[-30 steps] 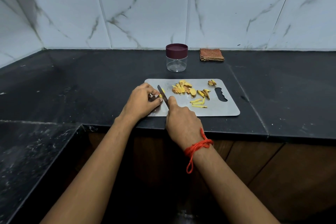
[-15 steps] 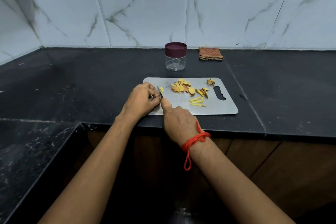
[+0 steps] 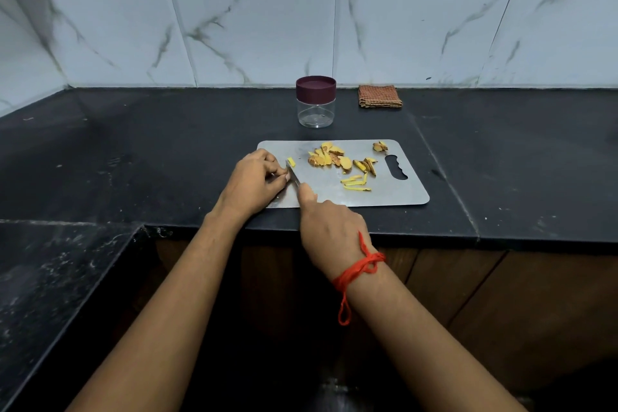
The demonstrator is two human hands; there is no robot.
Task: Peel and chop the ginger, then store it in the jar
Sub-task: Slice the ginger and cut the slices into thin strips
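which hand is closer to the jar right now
Left. The left hand is on the board, in front and left of the jar; the right hand, gripping the knife, sits farther back by the counter's front edge.

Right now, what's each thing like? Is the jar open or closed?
jar: upright, lid on, empty.
cutting board: lying flat.
knife: held, blade angled down.
right hand: grips knife.
left hand: fingers curled beside blade.
ginger pieces: sliced, loose on cutting board.
cloth: folded.
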